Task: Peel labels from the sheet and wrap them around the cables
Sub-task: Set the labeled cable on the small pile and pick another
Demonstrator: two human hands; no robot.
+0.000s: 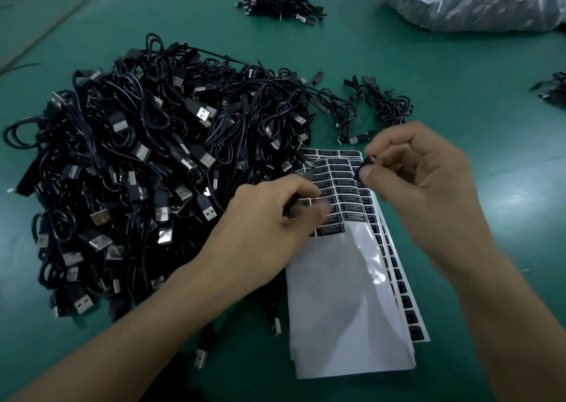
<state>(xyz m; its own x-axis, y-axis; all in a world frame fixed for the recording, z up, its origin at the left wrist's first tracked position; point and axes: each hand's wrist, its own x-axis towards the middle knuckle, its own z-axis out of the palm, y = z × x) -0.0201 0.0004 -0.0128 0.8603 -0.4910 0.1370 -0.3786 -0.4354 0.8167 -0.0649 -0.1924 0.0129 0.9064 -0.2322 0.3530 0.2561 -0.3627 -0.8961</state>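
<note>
On the green worktop (459,80) we count one great heap of black cables (137,171), one clear bag (474,0) far right, and three small cable bunches (280,3) — far, middle, right edge. The label sheets (346,279) lie stacked just beside the heap, partly under our two hands. Our left hand (269,227) curls its grip round one cable (294,207) over the sheets, blurred; our right hand (422,181) pinches in its grip one black label (366,165) above them.
</note>
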